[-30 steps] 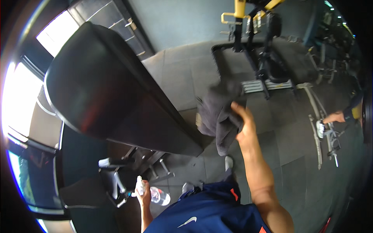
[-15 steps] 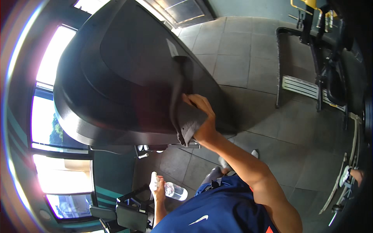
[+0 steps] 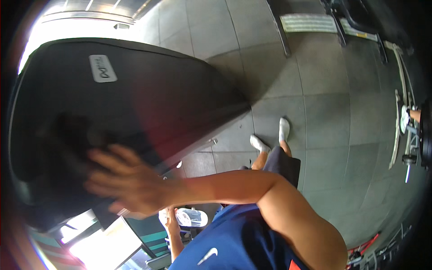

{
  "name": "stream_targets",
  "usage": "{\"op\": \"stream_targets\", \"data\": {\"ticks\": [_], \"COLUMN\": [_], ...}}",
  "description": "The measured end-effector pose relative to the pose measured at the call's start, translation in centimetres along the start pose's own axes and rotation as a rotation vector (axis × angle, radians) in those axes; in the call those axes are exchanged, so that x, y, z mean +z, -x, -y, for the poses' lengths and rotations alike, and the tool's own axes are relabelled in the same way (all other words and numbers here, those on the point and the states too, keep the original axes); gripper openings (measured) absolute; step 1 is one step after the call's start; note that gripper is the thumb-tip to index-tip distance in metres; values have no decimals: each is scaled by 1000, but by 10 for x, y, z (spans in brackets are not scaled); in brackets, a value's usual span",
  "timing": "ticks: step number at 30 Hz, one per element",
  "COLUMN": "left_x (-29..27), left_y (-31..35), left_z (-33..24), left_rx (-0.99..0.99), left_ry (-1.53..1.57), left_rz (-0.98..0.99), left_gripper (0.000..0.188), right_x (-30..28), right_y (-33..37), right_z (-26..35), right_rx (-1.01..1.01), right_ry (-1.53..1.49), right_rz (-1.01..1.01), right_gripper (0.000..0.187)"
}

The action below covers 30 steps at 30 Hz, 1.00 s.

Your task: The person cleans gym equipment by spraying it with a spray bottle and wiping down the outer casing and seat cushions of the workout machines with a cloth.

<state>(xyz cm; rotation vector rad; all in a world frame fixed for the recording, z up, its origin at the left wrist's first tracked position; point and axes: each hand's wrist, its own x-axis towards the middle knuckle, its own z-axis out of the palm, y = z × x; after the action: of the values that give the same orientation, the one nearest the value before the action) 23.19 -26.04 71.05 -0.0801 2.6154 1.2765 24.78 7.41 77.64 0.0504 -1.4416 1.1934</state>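
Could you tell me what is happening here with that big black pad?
A person in a blue shirt presses the right hand, fingers spread, on a dark cloth lying against a large black padded surface of gym equipment. The left hand, low by the body, holds a clear spray bottle. The person stands on a grey tiled floor, with other gym machines along the edge of the view.
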Motion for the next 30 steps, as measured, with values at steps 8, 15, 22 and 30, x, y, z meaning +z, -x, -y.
{"op": "stream_targets", "data": {"ticks": [8,15,22,30], "left_x": [-6,35,48,14], "left_y": [-17,1,17,10], "left_z": [4,-10,-13,38], "left_rx": [79,158,210,88], "left_ry": [-295,-258,-371,-263], "left_rz": [293,330,392,337], "left_gripper": [36,35,22,31], "right_x": [-19,-28,-62,-1], "right_y": [91,80,247,38], "right_z": [-15,-28,-153,3], "right_rx": [454,261,801,214], "right_ry": [57,67,535,199], "right_rz": [-154,-122,-413,-128], "right_gripper": [26,49,31,58]}}
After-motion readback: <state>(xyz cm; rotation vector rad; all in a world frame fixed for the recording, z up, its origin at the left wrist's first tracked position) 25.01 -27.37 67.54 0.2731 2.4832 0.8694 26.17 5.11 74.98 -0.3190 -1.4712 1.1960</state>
